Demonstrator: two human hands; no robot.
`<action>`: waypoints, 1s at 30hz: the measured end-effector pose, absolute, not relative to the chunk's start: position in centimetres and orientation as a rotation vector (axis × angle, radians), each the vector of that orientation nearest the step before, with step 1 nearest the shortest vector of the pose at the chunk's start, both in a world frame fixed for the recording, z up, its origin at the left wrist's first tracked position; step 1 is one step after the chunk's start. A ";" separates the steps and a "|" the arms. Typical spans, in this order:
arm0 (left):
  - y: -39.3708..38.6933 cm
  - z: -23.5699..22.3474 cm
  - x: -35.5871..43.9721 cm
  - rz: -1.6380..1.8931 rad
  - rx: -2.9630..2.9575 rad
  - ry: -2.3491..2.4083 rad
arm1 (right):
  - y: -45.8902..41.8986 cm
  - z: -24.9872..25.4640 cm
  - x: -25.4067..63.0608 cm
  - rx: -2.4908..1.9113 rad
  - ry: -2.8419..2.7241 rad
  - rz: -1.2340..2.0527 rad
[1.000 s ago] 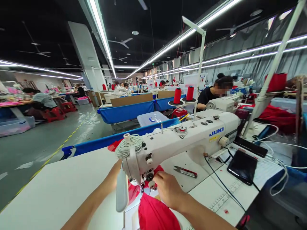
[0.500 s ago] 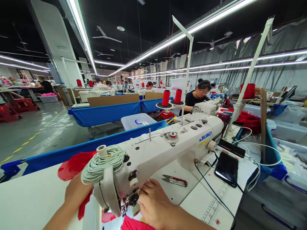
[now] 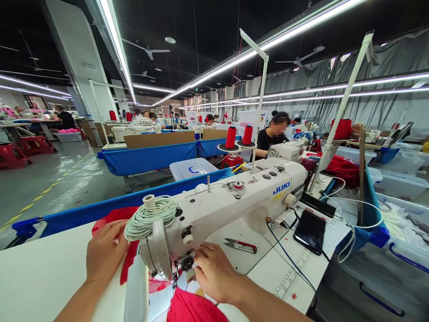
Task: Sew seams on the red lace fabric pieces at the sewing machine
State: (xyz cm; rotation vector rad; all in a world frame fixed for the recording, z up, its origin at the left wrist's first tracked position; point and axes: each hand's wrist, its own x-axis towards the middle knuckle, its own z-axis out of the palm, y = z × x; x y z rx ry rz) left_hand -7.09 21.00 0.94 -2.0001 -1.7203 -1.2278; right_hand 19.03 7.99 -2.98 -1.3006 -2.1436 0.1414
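Observation:
A white JUKI sewing machine (image 3: 231, 201) stands in front of me. My left hand (image 3: 105, 252) is left of its head, fingers curled on red fabric (image 3: 117, 216) that hangs over the table's far side; the fingertips are partly hidden. Close beside the tension dial (image 3: 187, 263), my right hand (image 3: 214, 270) is bent closed, and what its fingertips grip cannot be seen. More red fabric (image 3: 192, 308) lies below that hand, near the needle area. A coil of pale green cord (image 3: 150, 219) rests on top of the machine head.
Red-handled thread snips (image 3: 240, 245) lie on the table right of the arm. Farther right are a phone (image 3: 310, 231) and loose white cable. Two red thread cones (image 3: 231, 137) stand behind the machine. A co-worker (image 3: 273, 134) sits at another machine beyond.
My left hand has come back into fuller view from behind the machine head, drawn toward me on the red fabric. The right hand stays by the dial. The view has shifted slightly.

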 end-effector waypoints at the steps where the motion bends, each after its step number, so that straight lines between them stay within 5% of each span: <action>1: 20.6 1.2 -7.1 -1.250 -1.986 -1.756 | 8.0 -3.0 19.1 -1.295 -2.139 0.136; 11: 8.1 -0.8 -7.1 -1.495 -2.133 -1.990 | 7.0 -2.6 18.8 -1.347 -2.119 0.006; 17: -2.7 0.1 -5.8 -1.150 -2.882 -1.548 | 4.5 -0.9 19.6 -1.486 -2.137 0.120; 30: -6.0 0.1 -1.4 -1.030 -2.882 -1.653 | -5.8 -1.6 22.7 -1.691 -2.122 -0.039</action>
